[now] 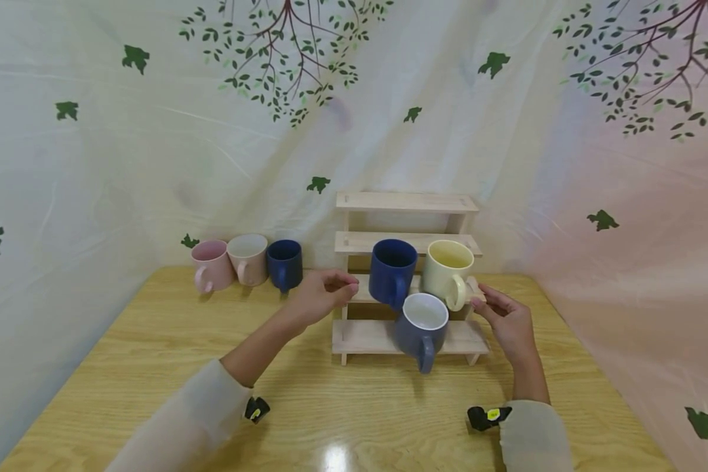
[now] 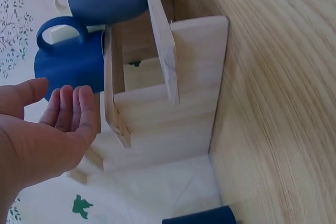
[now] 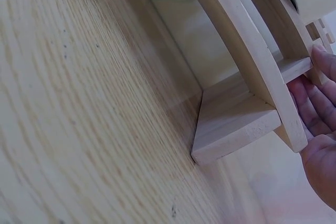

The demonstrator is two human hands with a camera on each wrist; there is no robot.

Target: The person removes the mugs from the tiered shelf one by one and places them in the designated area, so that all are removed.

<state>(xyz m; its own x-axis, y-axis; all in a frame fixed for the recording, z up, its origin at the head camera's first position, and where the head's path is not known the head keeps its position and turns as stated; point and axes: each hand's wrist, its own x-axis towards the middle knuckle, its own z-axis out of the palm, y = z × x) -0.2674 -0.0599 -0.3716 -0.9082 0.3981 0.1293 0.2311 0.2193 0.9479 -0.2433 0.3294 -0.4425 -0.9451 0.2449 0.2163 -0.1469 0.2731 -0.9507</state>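
Observation:
A tiered wooden shelf rack [image 1: 360, 337] stands on the table. On its second step from the bottom are a dark blue mug [image 1: 386, 278] and a pale yellow mug [image 1: 439, 278]; a grey-blue mug [image 1: 413, 334] sits on the lowest step. My right hand [image 1: 510, 324] pinches the right end of the second step, thumb above and fingers beneath, as the right wrist view also shows. Beside that step's left end hovers my left hand [image 1: 318, 300], its fingers [image 2: 84, 114] loosely bent and nothing in them. In the left wrist view it is close to the blue mug [image 2: 73, 64].
Left of the rack, a pink mug [image 1: 216, 269], a whitish mug [image 1: 250, 269] and another dark blue mug [image 1: 288, 259] line the back of the wooden table [image 1: 183, 347]. A leaf-printed curtain [image 1: 259, 170] hangs behind. Black wrist devices [image 1: 484, 418] show near both sleeves.

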